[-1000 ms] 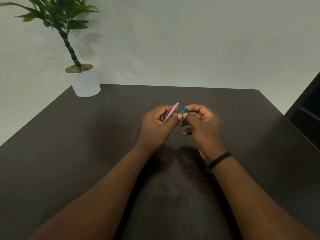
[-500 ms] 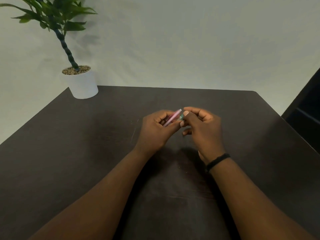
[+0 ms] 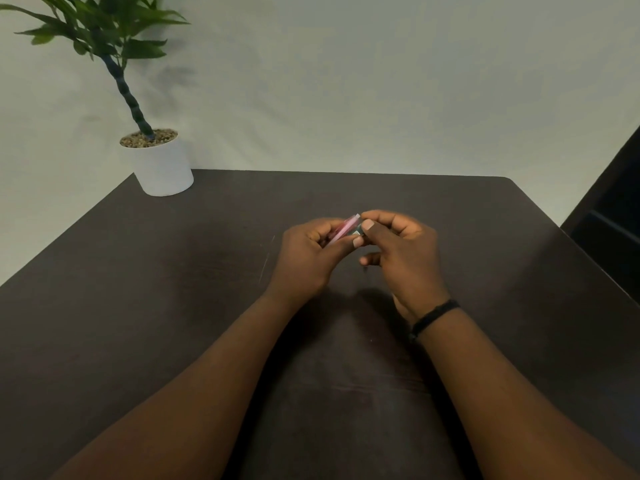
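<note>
Dark brown bench fills the lower view, matte, with faint scratches near the middle. Two bare forearms come in from the near edge and meet above mid-bench. Black wristband sits on the right wrist.

Left hand: grip closed around a pink tube, fingers curled over it from the far side, thumb laid along its near side, thumbnail showing. Tube is thin and tilted, upper end pointing up and right, lower end hidden inside the fist.

Right hand: grip closed too, thumb and forefinger pinching a small greenish piece right at the tube's upper end. Piece is blurred and mostly covered by the thumb. Cannot tell whether it sits on the tube or only touches it. Other right fingers are curled in, and one fingertip pokes out underneath.

Both hands look raised off the bench, with their shadow on the surface below. Tube and piece sit between the two hands, above the bench centre.

Far left corner: white pot topped with pebbles, upright on the bench. Green plant rises from it on a dark ringed stem, leaning left. Behind is a plain pale wall. Far right: dark furniture beside the bench edge, cut off by the frame.
</note>
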